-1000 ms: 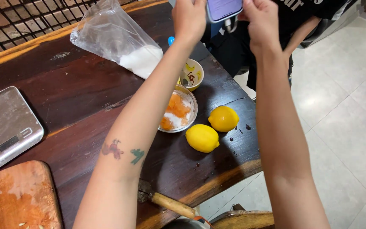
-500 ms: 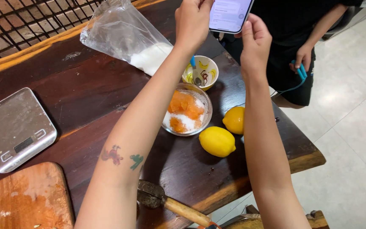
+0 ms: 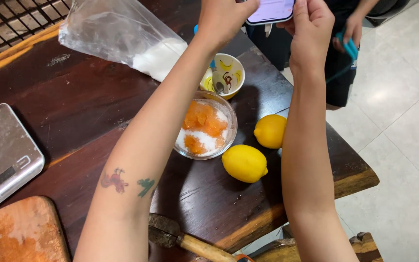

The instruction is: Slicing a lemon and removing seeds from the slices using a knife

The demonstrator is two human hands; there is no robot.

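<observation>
Both my hands hold up a phone (image 3: 270,10) at the top of the view, above the far edge of the dark wooden table (image 3: 73,111). My left hand (image 3: 224,17) grips its left side and my right hand (image 3: 310,24) grips its right side. Below my arms sits a glass bowl (image 3: 204,128) of orange fruit pieces in white sugar. Two yellow lemons (image 3: 244,163) (image 3: 270,131) lie just right of it. A small painted bowl (image 3: 224,75) with a spoon stands behind the glass bowl.
A clear plastic bag of white sugar (image 3: 122,36) lies at the back. A silver kitchen scale (image 3: 3,157) is at the left, a wooden board (image 3: 18,233) at the bottom left, a wooden-handled tool (image 3: 185,240) near the front edge. Another person (image 3: 350,43) stands beyond the table.
The view has dropped and shifted, so the phone and my hands now sit higher and more central. My grip on the phone is unchanged. The other person moved right.
</observation>
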